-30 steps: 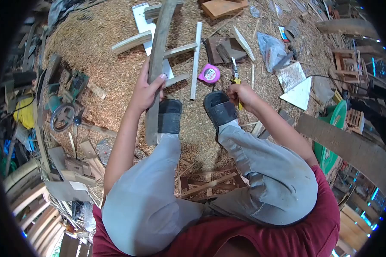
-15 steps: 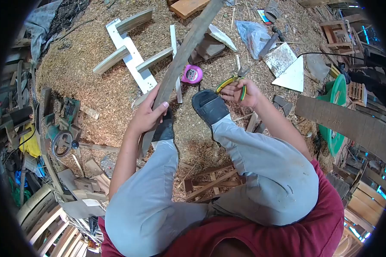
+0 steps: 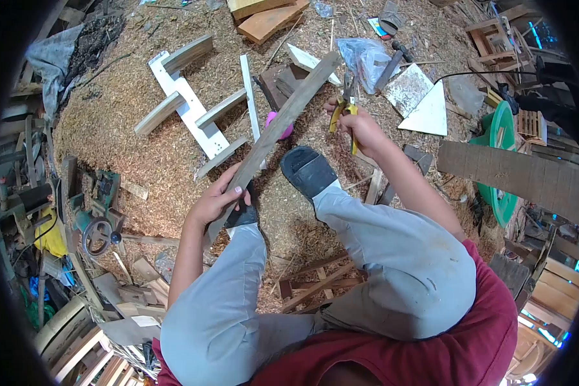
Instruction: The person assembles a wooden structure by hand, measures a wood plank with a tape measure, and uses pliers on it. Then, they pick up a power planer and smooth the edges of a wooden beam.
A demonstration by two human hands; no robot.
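Note:
My left hand [image 3: 217, 201] is wrapped round the lower part of a long wooden strip [image 3: 273, 136], which slants up and away to the right. In my right hand [image 3: 361, 130] is a pair of pliers [image 3: 346, 106] with yellow handles, jaws pointing away from me. The pliers stand apart from the strip's far end. Partly hidden behind the strip, a pink tape measure [image 3: 285, 130] lies on the ground. Left of it rests a white board [image 3: 196, 114] with several wooden pieces across it, and a thin pale stick [image 3: 249, 96] lies alongside.
Wood shavings [image 3: 116, 125] cover the ground. A clear plastic bag [image 3: 363, 61], a hammer [image 3: 392, 67] and white board scraps [image 3: 426, 109] lie beyond my right hand. A green basin [image 3: 495, 132] stands at right, a machine with a handwheel [image 3: 96, 233] at left.
The strip's far end has come down and nearer, now covering part of the tape measure. My right hand has raised the pliers and turned their jaws from sideways to pointing away.

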